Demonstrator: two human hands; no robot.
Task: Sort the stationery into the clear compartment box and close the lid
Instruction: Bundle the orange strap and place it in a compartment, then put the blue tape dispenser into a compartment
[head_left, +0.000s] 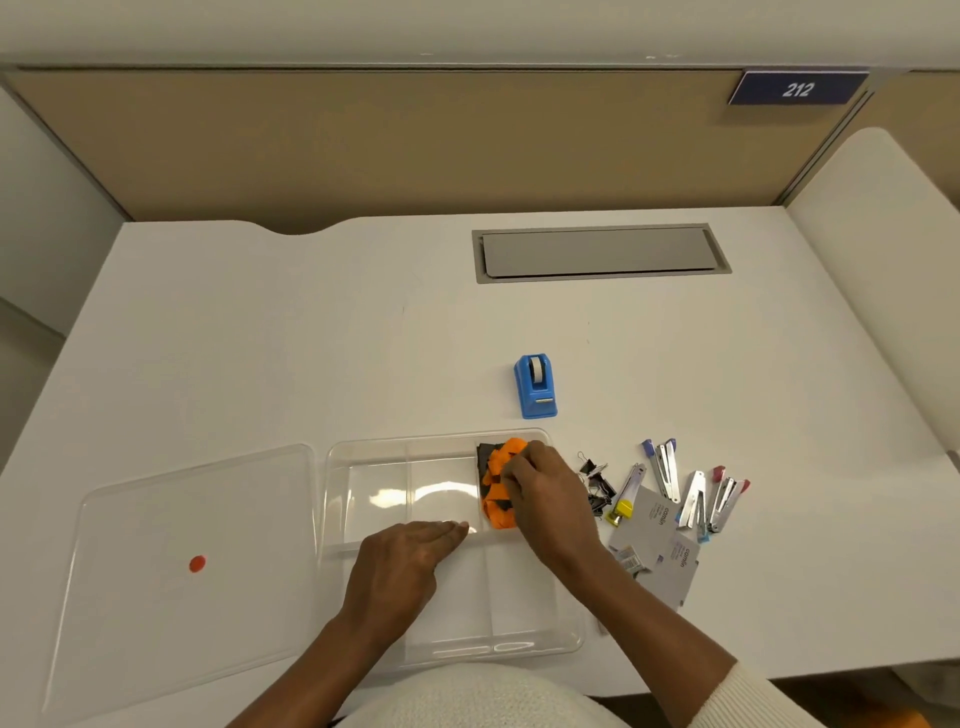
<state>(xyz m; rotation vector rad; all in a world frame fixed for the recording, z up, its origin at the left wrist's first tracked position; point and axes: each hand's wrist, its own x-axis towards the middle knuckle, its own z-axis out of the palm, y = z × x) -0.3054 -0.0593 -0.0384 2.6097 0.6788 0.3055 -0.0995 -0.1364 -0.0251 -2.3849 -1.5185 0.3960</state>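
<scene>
A clear compartment box lies open on the white desk in front of me. Its far right compartment holds a pile of orange and black pieces. My right hand rests on that pile, fingers curled over it. My left hand lies flat, palm down, across the box's middle divider, holding nothing. The clear lid, with a red dot on it, lies flat to the left of the box. To the right of the box lie black binder clips, several small staplers and grey Camlin packets.
A blue tape dispenser stands on the desk just beyond the box. A grey cable hatch is set into the desk further back. A tan partition rises behind the desk, with a white panel at the right.
</scene>
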